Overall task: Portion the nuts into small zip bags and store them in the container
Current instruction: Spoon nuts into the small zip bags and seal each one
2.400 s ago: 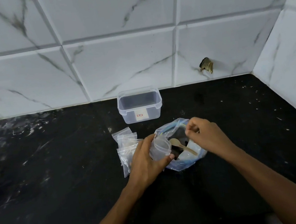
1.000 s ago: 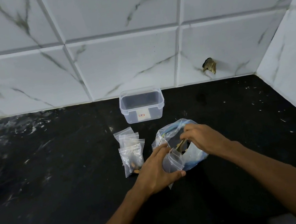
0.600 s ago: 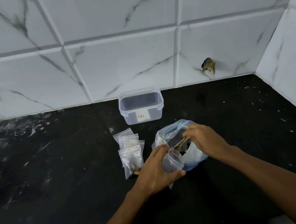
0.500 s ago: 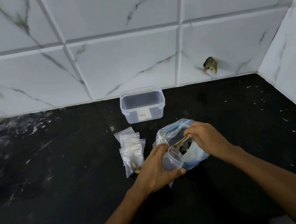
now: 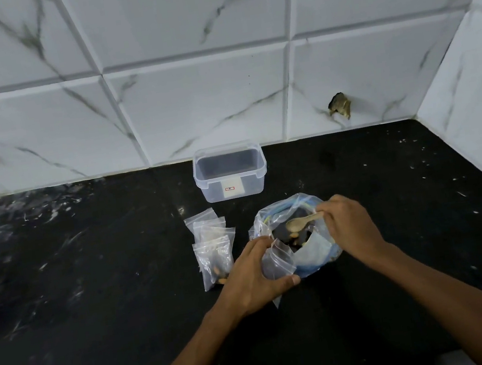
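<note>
Black stone countertop [image 5: 94, 298] meets white marble-veined wall tiles [image 5: 206, 103]. Small clear zip bags [image 5: 212, 249], some holding nuts, lie left of centre; behind them stands a lidless clear plastic container [image 5: 230, 171]. The left hand [image 5: 254, 277] grips a small open zip bag [image 5: 278, 262]. Just right, the right hand [image 5: 349, 225] pinches a wooden spoon [image 5: 302, 222] over a large clear nut bag [image 5: 313, 253].
</note>
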`<action>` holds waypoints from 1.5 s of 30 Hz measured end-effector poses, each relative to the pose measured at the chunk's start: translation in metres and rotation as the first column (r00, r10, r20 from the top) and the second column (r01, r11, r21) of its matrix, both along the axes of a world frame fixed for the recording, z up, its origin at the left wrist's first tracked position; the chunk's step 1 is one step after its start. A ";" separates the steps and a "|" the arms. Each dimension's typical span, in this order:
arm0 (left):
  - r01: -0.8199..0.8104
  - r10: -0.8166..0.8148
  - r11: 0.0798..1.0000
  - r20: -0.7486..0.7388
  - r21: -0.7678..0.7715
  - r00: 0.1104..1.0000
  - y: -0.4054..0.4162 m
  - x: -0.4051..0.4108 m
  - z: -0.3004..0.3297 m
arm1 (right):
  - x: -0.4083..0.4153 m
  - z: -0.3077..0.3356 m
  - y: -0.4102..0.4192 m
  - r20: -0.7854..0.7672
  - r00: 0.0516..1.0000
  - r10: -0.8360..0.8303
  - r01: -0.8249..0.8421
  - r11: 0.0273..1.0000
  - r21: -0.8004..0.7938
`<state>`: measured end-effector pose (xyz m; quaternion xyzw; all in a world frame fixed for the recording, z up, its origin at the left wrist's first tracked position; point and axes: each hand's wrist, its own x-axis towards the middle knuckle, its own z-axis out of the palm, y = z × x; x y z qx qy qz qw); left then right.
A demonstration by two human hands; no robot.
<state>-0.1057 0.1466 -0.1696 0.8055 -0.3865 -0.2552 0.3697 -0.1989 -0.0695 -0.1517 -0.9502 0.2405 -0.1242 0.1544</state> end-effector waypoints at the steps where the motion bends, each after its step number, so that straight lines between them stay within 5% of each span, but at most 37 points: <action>1: -0.004 0.004 1.000 -0.010 0.001 1.000 0.000 0.001 0.001 | -0.003 0.001 -0.001 -0.001 0.999 -0.044 0.044 0.999 -0.022; 5: 0.018 -0.017 1.000 -0.042 0.015 0.999 -0.003 -0.002 0.005 | -0.005 -0.008 0.010 -0.127 0.989 -0.081 0.076 0.996 -0.045; 11: 0.019 -0.018 1.000 -0.059 0.000 0.998 -0.005 -0.012 0.003 | 0.005 -0.018 0.035 -0.191 0.982 0.015 0.030 0.972 0.231; 17: 0.009 -0.010 1.000 -0.053 -0.006 0.999 -0.003 -0.018 0.001 | 0.012 -0.011 0.033 -0.287 0.953 -0.096 0.258 0.752 0.607; 25: -0.132 0.132 0.991 -0.038 -0.003 0.990 0.003 -0.008 -0.002 | -0.005 0.013 0.006 -0.271 0.925 -0.267 0.375 0.514 0.771; 33: -0.213 0.213 0.976 0.024 0.041 0.977 -0.016 0.002 0.005 | -0.020 0.053 -0.012 -0.160 0.950 -0.267 0.277 0.492 0.825; 38: -0.221 0.216 0.973 0.067 0.073 0.974 -0.025 0.003 0.007 | -0.017 0.069 0.001 -0.050 0.986 -0.159 0.149 0.699 0.699; 42: -0.233 0.232 0.971 0.033 0.046 0.972 -0.027 0.003 0.010 | -0.014 0.074 0.030 -0.002 0.999 0.049 -0.045 0.939 0.341; 45: -0.242 0.242 0.970 -0.020 -0.001 0.970 -0.027 0.005 0.007 | -0.016 0.073 0.053 0.005 0.946 0.324 -0.323 0.946 -0.032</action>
